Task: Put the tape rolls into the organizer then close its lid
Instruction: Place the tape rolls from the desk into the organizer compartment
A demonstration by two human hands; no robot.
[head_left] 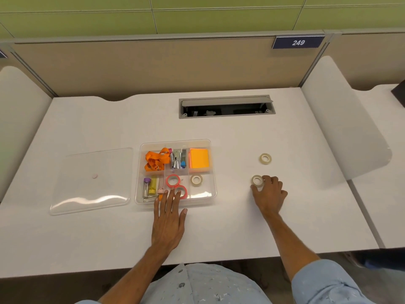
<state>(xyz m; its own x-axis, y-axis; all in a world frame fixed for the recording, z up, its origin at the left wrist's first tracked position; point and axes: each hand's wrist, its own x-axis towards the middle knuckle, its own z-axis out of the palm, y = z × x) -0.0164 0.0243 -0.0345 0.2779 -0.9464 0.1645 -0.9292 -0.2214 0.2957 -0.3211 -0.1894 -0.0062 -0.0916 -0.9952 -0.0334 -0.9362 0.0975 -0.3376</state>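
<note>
Left hand [168, 218] lies flat, fingers spread, fingertips over the organizer's [212, 170] near edge, while the right hand [269, 194], well right of it, curls thumb and fingers around a tape roll [257, 180].

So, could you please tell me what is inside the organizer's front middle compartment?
Two pink tape rolls lie in that compartment of the organizer. The left hand's fingertips cover part of the nearer one.

A white desk [230, 132] stood against a beige partition [153, 64] bearing a blue number plate [298, 42], under a green wall [197, 12].
</note>
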